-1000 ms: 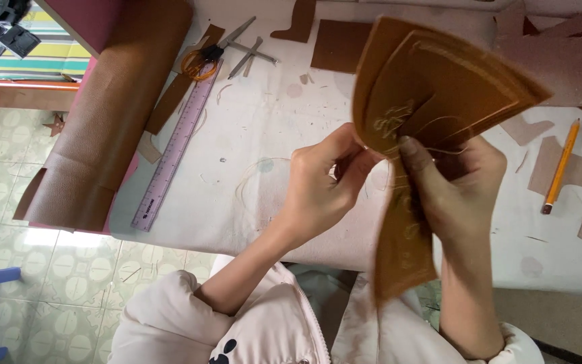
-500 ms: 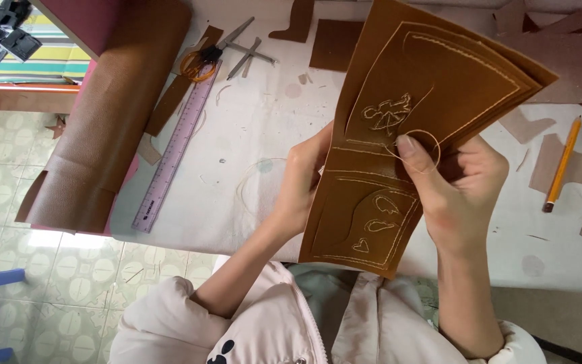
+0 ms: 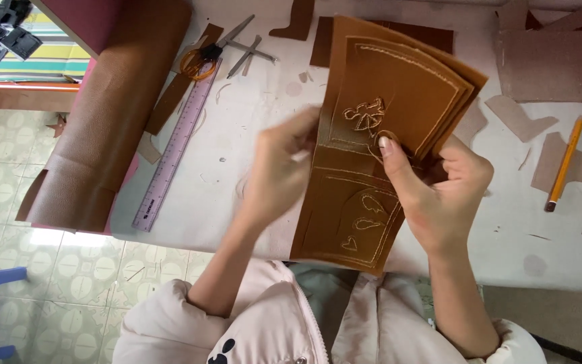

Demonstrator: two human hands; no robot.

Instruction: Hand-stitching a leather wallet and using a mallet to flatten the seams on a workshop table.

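Holding the stitched tan leather piece [image 3: 372, 168] above the white worktable [image 3: 250, 155], my right hand [image 3: 439, 195] pinches its middle while my left hand [image 3: 281, 168] grips its edge. Border seams and cutout shapes look done; loose thread suggests sewing remains.

You hold a tan-brown leather piece [image 3: 365, 168] upright above the white surface [image 3: 250, 168], its long side running toward you. It is several stacked layers, fanned apart at the far end. Pale stitching outlines its panels, with a stitched bow-like motif near the middle and small hearts and leaf shapes on the near panel.
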